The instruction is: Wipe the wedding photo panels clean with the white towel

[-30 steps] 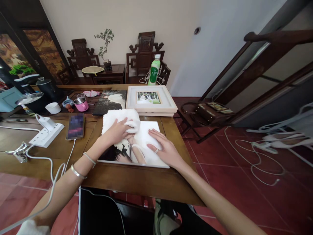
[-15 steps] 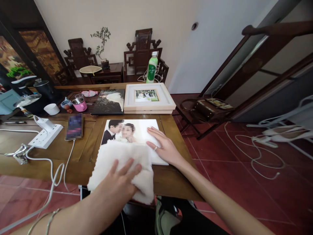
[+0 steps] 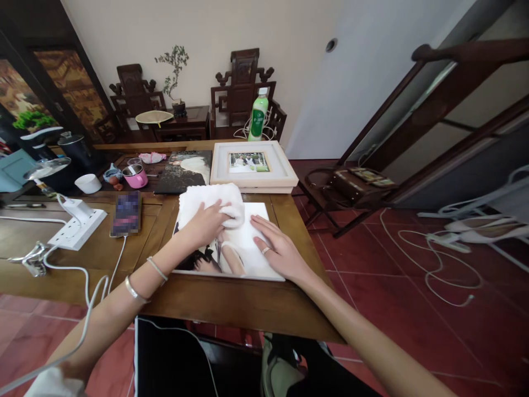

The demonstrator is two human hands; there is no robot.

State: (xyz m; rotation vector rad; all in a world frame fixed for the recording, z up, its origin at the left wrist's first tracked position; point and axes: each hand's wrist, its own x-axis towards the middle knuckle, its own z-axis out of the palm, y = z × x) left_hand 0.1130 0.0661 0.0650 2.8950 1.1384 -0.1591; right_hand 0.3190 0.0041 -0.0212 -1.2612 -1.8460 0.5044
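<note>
White-edged, the photo panel (image 3: 237, 258) lies flat on the desk (image 3: 185, 298). The right hand (image 3: 278, 249) rests open on it, gripping nothing; the left hand (image 3: 206, 225), half-spread, presses a bunched cloth (image 3: 200, 199) — grip unclear. Uneven pressure could skid the panel into the framed picture (image 3: 248, 163) beyond.

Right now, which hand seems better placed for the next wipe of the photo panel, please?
Probably the left hand: it's on the white cloth, while the right hand lies clothless on the photo panel.
</note>
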